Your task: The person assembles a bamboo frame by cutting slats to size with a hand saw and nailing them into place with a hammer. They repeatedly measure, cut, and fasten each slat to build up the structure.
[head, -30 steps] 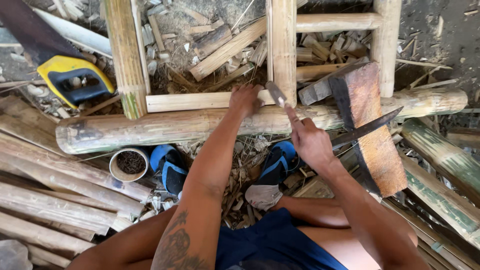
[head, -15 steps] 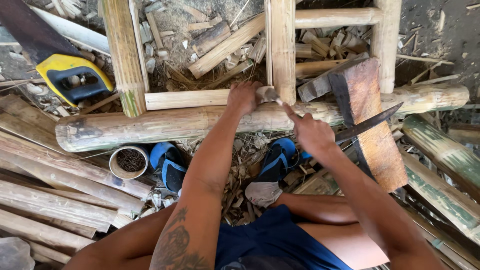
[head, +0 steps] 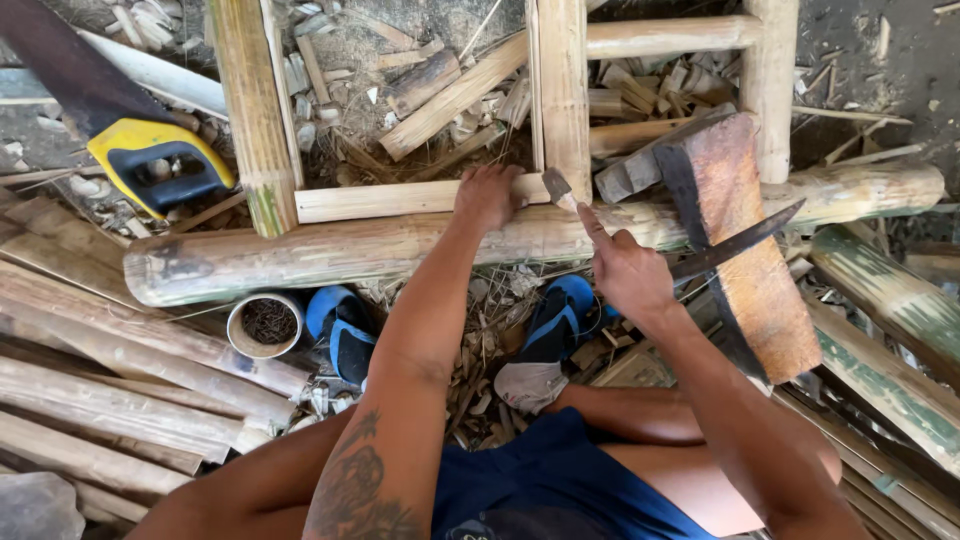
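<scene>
The left hand [head: 487,196] presses its fingers closed over the bamboo crosspiece [head: 380,200] of the frame, above the thick bamboo pole [head: 330,255]. The right hand [head: 628,272] grips a hammer [head: 556,186], its head just beside the joint.

Bright, even daylight falls from above, with no hard glare. Soft shadows sit under the bamboo pole [head: 520,245] and among the scraps. The centre is sharp; the saw [head: 120,140] at top left looks slightly soft, and straight edges bend towards the corners
</scene>
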